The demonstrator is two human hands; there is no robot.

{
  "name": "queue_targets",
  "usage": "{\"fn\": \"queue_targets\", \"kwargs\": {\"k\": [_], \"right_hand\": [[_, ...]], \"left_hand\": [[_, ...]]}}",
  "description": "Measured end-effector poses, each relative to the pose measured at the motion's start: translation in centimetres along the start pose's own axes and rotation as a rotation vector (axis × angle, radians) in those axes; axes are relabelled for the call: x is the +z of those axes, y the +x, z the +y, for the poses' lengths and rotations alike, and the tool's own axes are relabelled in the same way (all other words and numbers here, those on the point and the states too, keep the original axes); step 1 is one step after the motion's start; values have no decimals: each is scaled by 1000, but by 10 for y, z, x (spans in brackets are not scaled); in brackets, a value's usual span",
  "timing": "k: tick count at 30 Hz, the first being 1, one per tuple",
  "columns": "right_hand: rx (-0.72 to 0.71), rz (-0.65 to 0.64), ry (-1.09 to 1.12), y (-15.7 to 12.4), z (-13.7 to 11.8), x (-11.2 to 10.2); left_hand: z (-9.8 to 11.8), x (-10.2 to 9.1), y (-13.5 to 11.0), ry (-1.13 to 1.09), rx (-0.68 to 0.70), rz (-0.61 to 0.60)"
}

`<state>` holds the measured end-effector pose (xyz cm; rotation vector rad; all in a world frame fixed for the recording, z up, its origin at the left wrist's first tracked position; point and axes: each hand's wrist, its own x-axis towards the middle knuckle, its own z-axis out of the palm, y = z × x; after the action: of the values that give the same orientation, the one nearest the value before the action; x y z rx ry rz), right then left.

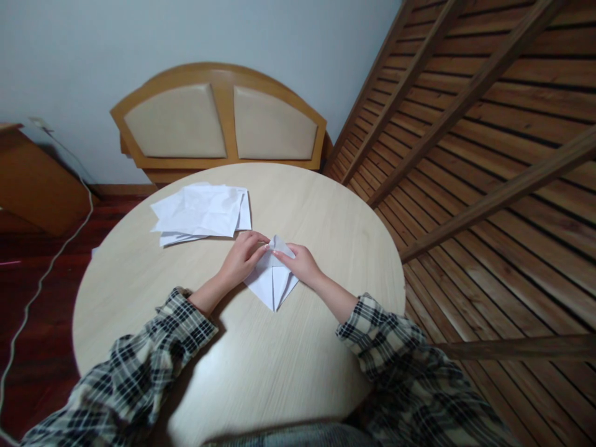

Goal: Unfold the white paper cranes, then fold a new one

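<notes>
A folded sheet of white paper (265,284) lies on the round table between my hands, one pointed corner toward me and a smaller peak at its far end. My left hand (244,253) grips its far left side, thumb and fingers pinched near the peak. On the right, my right hand (300,263) holds the opposite edge, its thumb pressed on the paper close to the left thumb. Both hands' fingertips partly hide the upper folds. A centre crease and a loose flap show in the lower half.
A pile of white paper sheets (200,211) rests at the table's far left. The pale round table (298,366) stands before a wooden headboard (228,81) with cream panels. A slatted wooden partition (465,186) rises close on the right. A white cable (51,264) runs along the floor at left.
</notes>
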<state>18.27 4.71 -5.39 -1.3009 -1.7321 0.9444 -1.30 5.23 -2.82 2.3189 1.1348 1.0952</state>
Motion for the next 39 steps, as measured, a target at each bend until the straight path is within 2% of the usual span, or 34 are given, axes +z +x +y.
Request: {"fn": "queue_targets", "kwargs": {"k": [3,7,12,16,20,24,30,39], "right_hand": [[-41,-33,-18,-2,-4,2],[-44,-72,-44,-4,-7,2],[-87,-58,-29,-6,-9,0],[-78,-30,-54,-7,-13,-2],[-68,-56,-56,-8,-17,-2],[-85,-91,-53,-9,-20,-1],[-83,-95,-31,-10,-21,2],[-150,-70,-58,-11,-29,1]], "left_hand": [[-1,1,0,-4,-8,3],[0,0,0,32,16,-68],[3,-1,0,-20,42,-80],[2,2,-1,-93,-5,-57],[0,4,-2,-157,-56,-66],[0,4,-3,-171,-109,-24],[1,4,-3,-125,-109,13],[2,-1,-1,44,-26,137]]}}
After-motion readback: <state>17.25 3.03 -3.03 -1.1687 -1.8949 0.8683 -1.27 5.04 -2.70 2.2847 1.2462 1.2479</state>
